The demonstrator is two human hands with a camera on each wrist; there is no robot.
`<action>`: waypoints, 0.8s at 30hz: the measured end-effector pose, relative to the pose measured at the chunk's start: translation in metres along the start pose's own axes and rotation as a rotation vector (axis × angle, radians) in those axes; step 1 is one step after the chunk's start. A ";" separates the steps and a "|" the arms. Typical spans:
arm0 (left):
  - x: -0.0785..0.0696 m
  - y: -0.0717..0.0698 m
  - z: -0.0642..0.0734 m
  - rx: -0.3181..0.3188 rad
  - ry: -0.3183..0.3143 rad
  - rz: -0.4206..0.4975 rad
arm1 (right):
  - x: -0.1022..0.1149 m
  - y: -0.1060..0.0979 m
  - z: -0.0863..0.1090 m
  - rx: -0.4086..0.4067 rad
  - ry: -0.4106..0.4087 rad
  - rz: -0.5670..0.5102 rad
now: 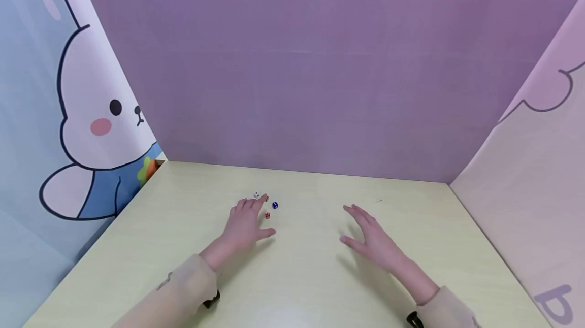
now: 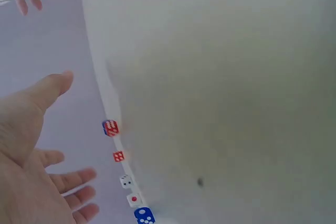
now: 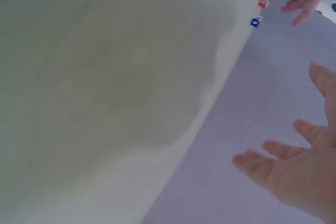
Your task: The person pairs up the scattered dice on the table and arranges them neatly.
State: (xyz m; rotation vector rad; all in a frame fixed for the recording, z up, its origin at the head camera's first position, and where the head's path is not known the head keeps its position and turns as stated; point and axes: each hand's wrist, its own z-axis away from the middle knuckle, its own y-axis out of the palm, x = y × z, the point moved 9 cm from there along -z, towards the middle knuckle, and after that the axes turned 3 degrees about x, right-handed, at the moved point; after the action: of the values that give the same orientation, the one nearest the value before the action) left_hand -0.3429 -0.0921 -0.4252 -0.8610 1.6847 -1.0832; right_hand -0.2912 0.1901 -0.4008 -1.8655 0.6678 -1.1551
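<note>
Several small dice lie on the table, grouped about my left hand [image 1: 244, 222]. A red die [image 1: 267, 215] and a blue die [image 1: 274, 205] sit just right of its fingers, and a white die [image 1: 256, 195] lies beyond the fingertips. From the left wrist, two white dice, a smaller red die [image 2: 118, 156] and another blue die [image 2: 144, 215] show in a row; a blue one is partly hidden behind a red die [image 2: 111, 128]. The left fingers are spread over the dice, holding nothing. My right hand [image 1: 378, 242] hovers above the table at the right, fingers extended and thumb apart, with nothing in it.
The pale wooden table [image 1: 301, 277] ends at a purple backdrop [image 1: 320, 74]. A cartoon-printed curtain [image 1: 100, 84] stands along the left side and a pale printed one [image 1: 521, 186] along the right. A tiny dark mark [image 1: 379, 200] shows on the table's far right.
</note>
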 end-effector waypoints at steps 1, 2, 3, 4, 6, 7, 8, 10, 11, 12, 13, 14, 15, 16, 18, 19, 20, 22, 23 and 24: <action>0.002 0.002 -0.003 0.011 -0.002 0.001 | -0.001 0.001 -0.002 0.012 -0.008 -0.014; 0.003 0.004 -0.006 0.026 -0.007 0.000 | -0.002 0.003 -0.005 0.024 -0.017 -0.026; 0.005 0.005 -0.009 0.041 -0.013 0.000 | -0.004 0.004 -0.008 0.036 -0.024 -0.046; 0.006 0.007 -0.012 0.053 -0.016 -0.004 | -0.006 0.006 -0.010 0.048 -0.028 -0.070; 0.008 0.009 -0.017 0.070 -0.026 -0.009 | -0.010 0.009 -0.014 0.073 -0.036 -0.111; 0.009 0.009 -0.019 0.078 -0.033 -0.003 | -0.013 0.011 -0.016 0.086 -0.039 -0.132; 0.010 0.010 -0.021 0.084 -0.040 0.000 | -0.015 0.013 -0.019 0.098 -0.041 -0.159; 0.012 0.011 -0.026 0.088 -0.052 0.006 | -0.020 0.017 -0.023 0.119 -0.042 -0.219; 0.013 0.012 -0.028 0.090 -0.058 0.012 | -0.022 0.019 -0.024 0.132 -0.043 -0.246; 0.014 0.012 -0.029 0.090 -0.062 0.019 | -0.025 0.021 -0.026 0.144 -0.041 -0.275; 0.015 0.013 -0.031 0.090 -0.065 0.024 | -0.027 0.023 -0.028 0.155 -0.037 -0.303; 0.016 0.014 -0.032 0.090 -0.068 0.028 | -0.029 0.024 -0.029 0.164 -0.036 -0.330; 0.017 0.015 -0.033 0.088 -0.071 0.034 | -0.031 0.026 -0.031 0.173 -0.035 -0.352; 0.018 0.015 -0.034 0.086 -0.075 0.040 | -0.033 0.027 -0.032 0.182 -0.038 -0.365; 0.021 0.016 -0.035 0.078 -0.086 0.053 | -0.036 0.029 -0.035 0.193 -0.044 -0.377; 0.022 0.017 -0.035 0.077 -0.095 0.057 | -0.037 0.029 -0.036 0.195 -0.045 -0.382; 0.023 0.017 -0.035 0.073 -0.105 0.062 | -0.038 0.029 -0.038 0.197 -0.045 -0.384; 0.025 0.016 -0.036 0.062 -0.120 0.065 | -0.041 0.029 -0.039 0.195 -0.037 -0.372; 0.026 0.016 -0.036 0.059 -0.127 0.066 | -0.043 0.030 -0.040 0.194 -0.026 -0.368; 0.027 0.016 -0.036 0.055 -0.133 0.066 | -0.045 0.030 -0.041 0.191 -0.019 -0.359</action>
State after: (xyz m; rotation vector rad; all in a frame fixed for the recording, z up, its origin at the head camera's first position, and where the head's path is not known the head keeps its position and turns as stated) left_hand -0.3870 -0.0999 -0.4419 -0.8186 1.5552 -1.0009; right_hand -0.3479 0.1943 -0.4370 -1.8735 0.2036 -1.3730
